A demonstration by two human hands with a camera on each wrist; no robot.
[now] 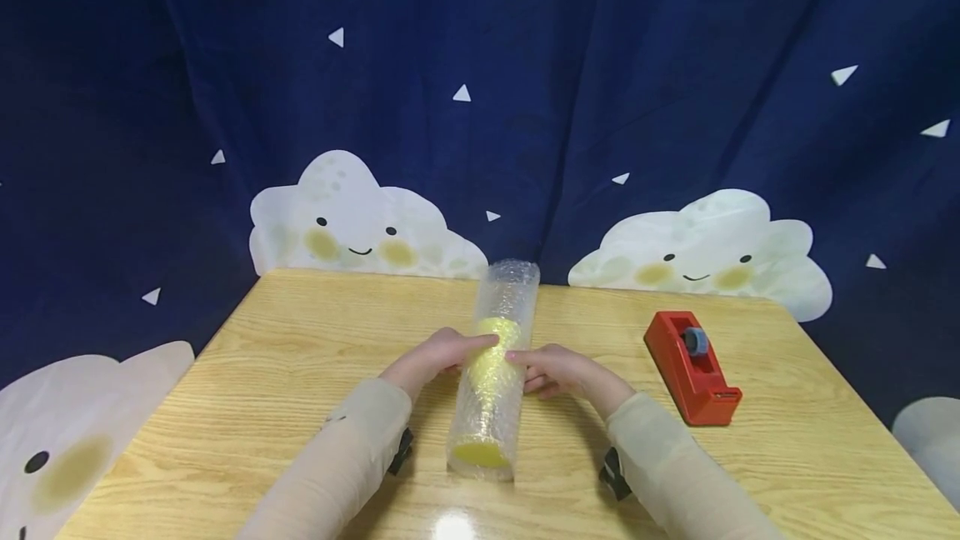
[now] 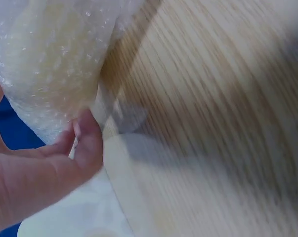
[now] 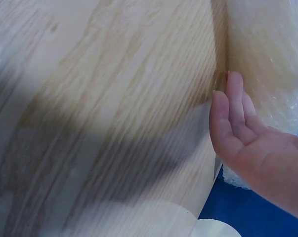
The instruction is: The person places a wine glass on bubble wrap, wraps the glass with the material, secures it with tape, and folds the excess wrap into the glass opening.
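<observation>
While the bubble-wrapped yellow cylinder [image 1: 491, 382] lies midway across the counter [image 1: 322, 315], long axis running from just past 12 to just past 6 o'clock, the left hand [image 1: 442, 352] and right hand [image 1: 562, 369] flank it at 9 and 3 o'clock, apparently to prevent rolling. Fingers are part-open and loosely bent against its sides, thumbs on top, neither hand enclosing it.
</observation>
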